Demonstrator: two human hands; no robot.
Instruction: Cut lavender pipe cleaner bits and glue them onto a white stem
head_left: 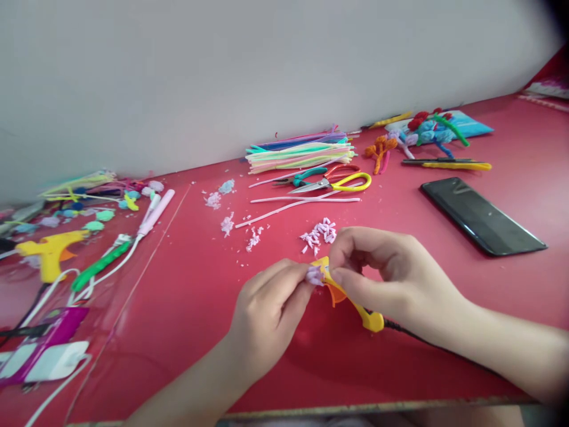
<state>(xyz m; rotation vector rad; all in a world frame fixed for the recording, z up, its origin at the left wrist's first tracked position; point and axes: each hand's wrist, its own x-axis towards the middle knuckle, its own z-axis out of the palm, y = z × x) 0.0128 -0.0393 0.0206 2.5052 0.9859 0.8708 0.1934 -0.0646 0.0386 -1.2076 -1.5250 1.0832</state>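
Note:
My left hand (269, 314) pinches a small lilac fuzzy piece (315, 274) between its fingertips, just above the red table. My right hand (382, 270) is closed in a pinch right beside it; whatever its fingertips hold is hidden. Below both hands lies a yellow glue gun (372, 321) with an orange trigger, partly covered by the right hand, its black cord running off under the right forearm. Just beyond the hands is a heap of short lilac pipe cleaner bits (326, 230).
Pliers (306, 175) and yellow-handled scissors (351, 181) lie near lilac pipe cleaners (306, 200) and a colourful bundle (302, 155). A phone (482, 216) rests at right. Another yellow glue gun (51, 252), cables and a power strip (53, 362) crowd the left. A wall stands behind.

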